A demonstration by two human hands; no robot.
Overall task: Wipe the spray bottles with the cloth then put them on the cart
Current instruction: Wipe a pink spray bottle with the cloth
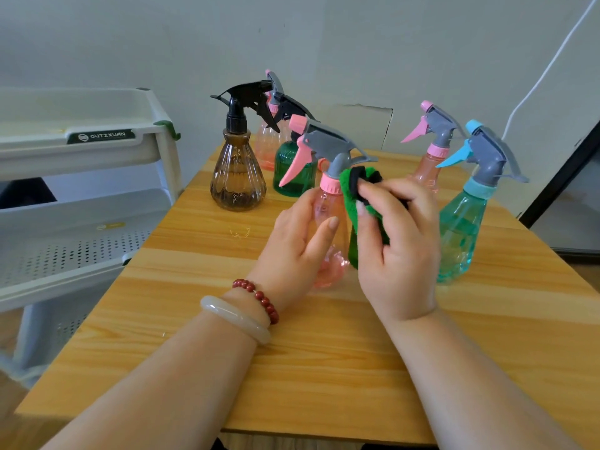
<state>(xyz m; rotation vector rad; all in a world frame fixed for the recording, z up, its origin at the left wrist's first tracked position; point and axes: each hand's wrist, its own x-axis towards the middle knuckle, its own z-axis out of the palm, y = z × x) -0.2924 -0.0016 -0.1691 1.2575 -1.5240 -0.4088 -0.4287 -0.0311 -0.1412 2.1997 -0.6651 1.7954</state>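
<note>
I see a light wood-grain worktop vs. a pale grey wall, w/ a white plastic tiered cart just off its left edge. By the far edge stand a brown ribbed spray bottle, a green one and pink ones. A teal spray bottle stands near the right edge. At centre, the left hand grips the clear pink spray bottle, upright. The right hand has its fingers pinching a green cloth w/ black trim against the bottle's neck.

The bottle is pink with grey sprayer, the cloth green edged black, the cart seemingly off-white.
</note>
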